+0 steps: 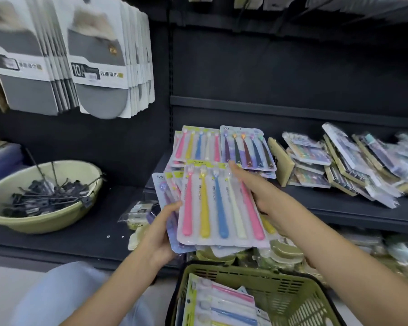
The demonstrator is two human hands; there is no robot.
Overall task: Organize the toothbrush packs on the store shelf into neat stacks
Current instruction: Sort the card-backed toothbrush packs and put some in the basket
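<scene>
Squaring is underway: both hands are holding a fanned bundle of toothbrush packs (219, 208) in the air, just in front of the shelf (327, 203) and above a green basket (280, 292). The left hand (160, 234) is gripping the bundle's lower left edge, with its thumb lying on the front. The right hand (259, 189) is pressing along the right edge, with its fingers reaching towards the top. The packs underneath are sticking out to the left, so the next move is probably calling for the edges to be tapped flush before the bundle is laid on the two stacks (224, 149) already lying just behind it. The top pack is a clear blister on a card, showing five brushes: pink, yellow, blue, cream and pink. Other packs (339, 163) are lying tumbled further right on the shelf.
</scene>
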